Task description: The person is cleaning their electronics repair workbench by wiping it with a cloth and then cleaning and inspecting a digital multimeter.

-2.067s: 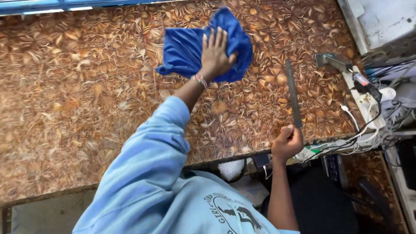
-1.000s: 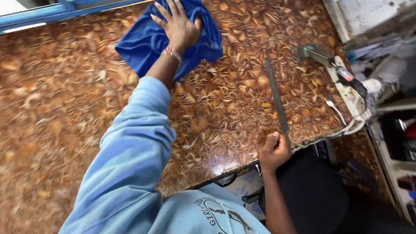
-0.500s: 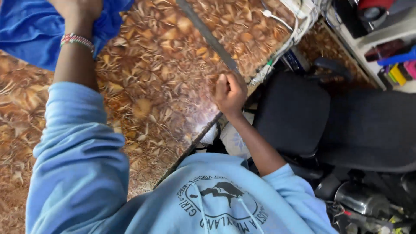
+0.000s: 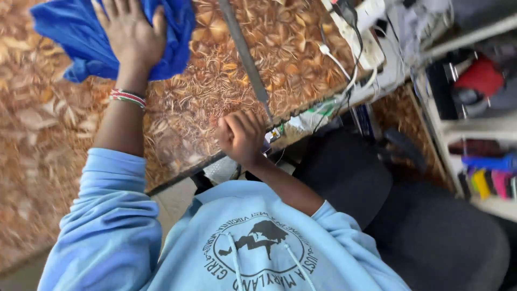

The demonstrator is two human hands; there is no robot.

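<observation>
At eleven o'clock the blue cloth point(image 4: 81, 37), crumpled and cut off by the top edge, lies on the leaf-patterned tabletop point(image 4: 48, 134) under the flat, spread left hand point(image 4: 132, 35). At centre, the right hand point(image 4: 240, 137) is fisted on the table edge; whether it holds anything is unclear.

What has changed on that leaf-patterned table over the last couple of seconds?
The left hand has slid the blue cloth leftward across the table, pressing flat throughout. Nothing was picked up or released. The right hand stays fisted at the table edge, and the grey ruler lies unmoved.
</observation>
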